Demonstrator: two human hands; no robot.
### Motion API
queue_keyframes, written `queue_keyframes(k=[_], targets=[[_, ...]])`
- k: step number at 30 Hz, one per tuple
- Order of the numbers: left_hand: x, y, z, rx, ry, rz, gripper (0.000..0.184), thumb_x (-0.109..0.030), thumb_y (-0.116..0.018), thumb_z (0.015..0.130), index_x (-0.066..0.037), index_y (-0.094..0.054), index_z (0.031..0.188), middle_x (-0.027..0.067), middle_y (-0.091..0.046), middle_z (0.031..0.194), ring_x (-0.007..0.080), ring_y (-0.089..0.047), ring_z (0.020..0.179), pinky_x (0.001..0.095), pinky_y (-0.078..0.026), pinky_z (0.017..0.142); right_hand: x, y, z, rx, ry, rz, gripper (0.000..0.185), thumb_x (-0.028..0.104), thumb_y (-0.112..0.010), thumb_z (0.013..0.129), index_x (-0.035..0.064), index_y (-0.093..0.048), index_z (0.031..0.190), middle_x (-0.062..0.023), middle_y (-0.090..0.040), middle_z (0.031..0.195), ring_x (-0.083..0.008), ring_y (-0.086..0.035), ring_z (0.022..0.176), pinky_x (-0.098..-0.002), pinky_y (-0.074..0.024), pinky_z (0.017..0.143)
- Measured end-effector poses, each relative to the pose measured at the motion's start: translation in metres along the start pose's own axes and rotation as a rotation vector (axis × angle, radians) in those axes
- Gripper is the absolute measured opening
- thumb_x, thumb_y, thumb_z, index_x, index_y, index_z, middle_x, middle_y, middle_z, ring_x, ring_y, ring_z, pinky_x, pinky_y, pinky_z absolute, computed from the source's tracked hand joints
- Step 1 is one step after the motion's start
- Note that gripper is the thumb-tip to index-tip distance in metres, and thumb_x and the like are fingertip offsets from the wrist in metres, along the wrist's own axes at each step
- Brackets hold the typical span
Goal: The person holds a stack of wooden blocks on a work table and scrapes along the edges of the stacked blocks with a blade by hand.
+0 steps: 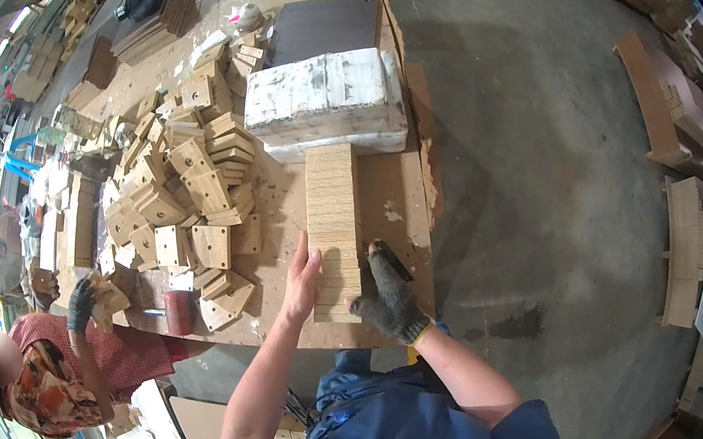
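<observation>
A long row of thin wooden pieces [334, 217], pressed face to face, lies on the table in front of me and reaches to a white wrapped block. My left hand [302, 280] is bare and lies along the left side of the row's near end, fingers straight. On the opposite side, my right hand [394, 302] wears a grey knitted glove and rests against the row, thumb near its close corner. A dark slim object [392, 261] shows at the gloved fingers; its kind is unclear.
Left of the row is a heap of drilled wooden blocks [186, 178]. The white wrapped block [324, 94] stands beyond, before a dark board [325, 27]. A red cylinder [178, 312] is at the near edge. A co-worker [61, 367] with gloved hands handles blocks at left.
</observation>
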State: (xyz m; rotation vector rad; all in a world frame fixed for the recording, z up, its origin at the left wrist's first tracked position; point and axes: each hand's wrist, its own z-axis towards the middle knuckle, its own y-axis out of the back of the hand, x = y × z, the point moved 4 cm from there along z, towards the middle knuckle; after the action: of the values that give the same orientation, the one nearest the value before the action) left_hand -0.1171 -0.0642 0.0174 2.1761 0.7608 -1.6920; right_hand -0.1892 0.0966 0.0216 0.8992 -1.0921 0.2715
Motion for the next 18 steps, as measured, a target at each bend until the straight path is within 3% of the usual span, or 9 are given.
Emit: queue_keyframes(k=[1,4,7,18], targets=[[-0.007,-0.002,-0.007,0.041,-0.02,0.02,0.066,-0.031,-0.049,0.094,-0.003,-0.017,0.146,0.0154,-0.035,0.141,0.0195,-0.035,0.127,0.0313,-0.028,0.105,0.001,0.002,-0.006,-0.014,0.077,-0.038,0.094,0.045,-0.071,0.074,-0.0098,-0.027,0.135,-0.0296,-0.038,0.134,-0.0398,-0.034,0.129,-0.0418,-0.0304,0.106],[0.003,-0.002,-0.023,0.077,0.06,-0.05,0.067,-0.03,-0.051,0.093,-0.003,-0.018,0.145,0.0145,-0.038,0.139,0.0197,-0.037,0.125,0.0314,-0.028,0.104,0.007,0.0,-0.021,0.175,-0.098,0.079,0.096,0.045,-0.072,0.073,-0.009,-0.024,0.137,-0.0295,-0.036,0.136,-0.0392,-0.034,0.13,-0.0408,-0.0316,0.105],[0.019,-0.001,-0.029,0.048,0.118,-0.102,0.059,-0.026,-0.05,0.094,-0.002,-0.026,0.142,0.0116,-0.046,0.131,0.0181,-0.043,0.119,0.0304,-0.033,0.101,0.012,-0.01,-0.015,0.216,-0.17,0.167,0.099,0.045,-0.073,0.072,-0.008,-0.02,0.138,-0.03,-0.034,0.137,-0.0394,-0.033,0.13,-0.0414,-0.0328,0.104],[0.027,0.005,-0.027,0.031,0.136,-0.06,0.045,-0.023,-0.048,0.094,-0.001,-0.04,0.132,0.0089,-0.055,0.12,0.0169,-0.052,0.107,0.0297,-0.04,0.093,0.009,-0.026,-0.014,0.164,-0.121,0.141,0.098,0.039,-0.073,0.073,-0.008,-0.018,0.139,-0.0309,-0.032,0.137,-0.0398,-0.033,0.129,-0.0417,-0.0318,0.105]])
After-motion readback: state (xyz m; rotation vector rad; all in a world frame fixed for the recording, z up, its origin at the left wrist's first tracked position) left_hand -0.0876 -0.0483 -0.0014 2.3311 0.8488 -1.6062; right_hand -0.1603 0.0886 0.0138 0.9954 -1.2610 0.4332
